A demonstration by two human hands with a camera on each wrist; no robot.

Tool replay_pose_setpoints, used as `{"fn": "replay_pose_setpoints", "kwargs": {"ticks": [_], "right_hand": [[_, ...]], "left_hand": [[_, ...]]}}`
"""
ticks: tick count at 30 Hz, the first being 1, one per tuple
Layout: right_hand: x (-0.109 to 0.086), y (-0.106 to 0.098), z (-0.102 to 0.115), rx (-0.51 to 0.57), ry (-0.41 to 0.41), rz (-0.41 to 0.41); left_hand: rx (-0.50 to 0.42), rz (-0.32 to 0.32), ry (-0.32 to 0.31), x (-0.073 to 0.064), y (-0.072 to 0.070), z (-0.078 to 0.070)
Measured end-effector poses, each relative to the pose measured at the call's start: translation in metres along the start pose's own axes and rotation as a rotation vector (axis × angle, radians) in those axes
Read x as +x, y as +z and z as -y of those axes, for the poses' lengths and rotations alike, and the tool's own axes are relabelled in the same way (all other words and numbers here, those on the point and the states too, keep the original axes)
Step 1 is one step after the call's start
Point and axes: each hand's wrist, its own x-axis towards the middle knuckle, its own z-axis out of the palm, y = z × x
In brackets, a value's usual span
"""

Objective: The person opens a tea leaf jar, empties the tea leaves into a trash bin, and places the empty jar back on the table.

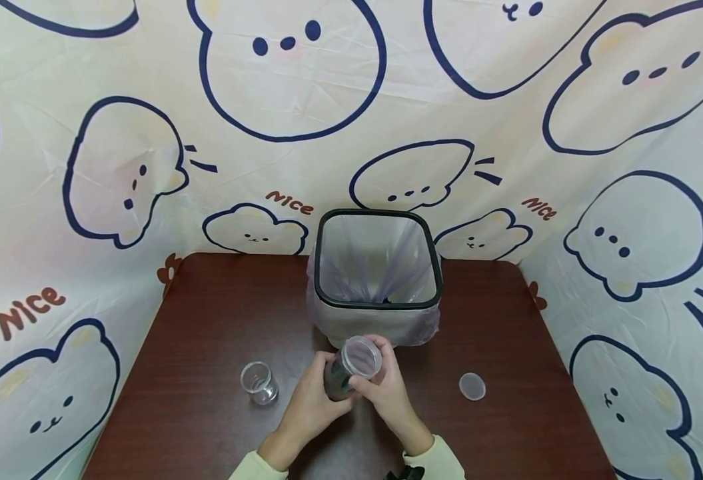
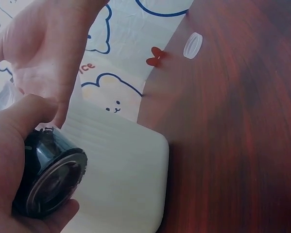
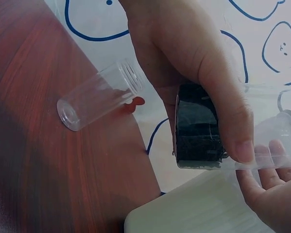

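A clear plastic jar [image 1: 361, 357] with black material in its lower part tilts between both hands, just in front of the bin. My left hand [image 1: 317, 402] grips it low down; in the right wrist view the left thumb lies along its side, at the edge of the black material [image 3: 198, 126]. Around the round top end, my right hand [image 1: 387, 383] holds it with the thumb in front and fingers behind. From the left wrist view the jar's dark bottom [image 2: 58, 182] faces the camera. Another clear jar [image 1: 259, 383], uncapped, stands on the table left of the hands.
A white bin [image 1: 375, 327] with a black rim and a pale purple liner bag stands at the table's back edge. A translucent round lid [image 1: 472, 387] lies on the brown table [image 1: 507, 440] to the right. Cartoon-printed cloth [image 1: 291, 160] hangs behind and at both sides.
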Motion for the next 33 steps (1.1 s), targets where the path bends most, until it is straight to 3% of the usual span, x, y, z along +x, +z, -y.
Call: {"fn": "replay_pose_setpoints", "kwargs": {"ticks": [6, 14, 22, 33], "right_hand": [[0.0000, -0.0005, 0.0006, 0.011, -0.003, 0.022], [-0.0003, -0.0013, 0.0026, -0.053, -0.023, 0.044], [0.0004, -0.0018, 0.0017, 0.002, 0.017, 0.039], [-0.0004, -0.0007, 0.0007, -0.005, 0.004, 0.031]], "left_hand": [[0.007, -0.003, 0.005, -0.0005, 0.0006, 0.0007], [0.003, -0.002, 0.008, -0.0010, -0.0005, 0.0002], [0.003, 0.004, -0.003, -0.0007, -0.0014, -0.0003], [0.005, -0.001, 0.009, -0.0014, -0.0010, 0.0001]]}}
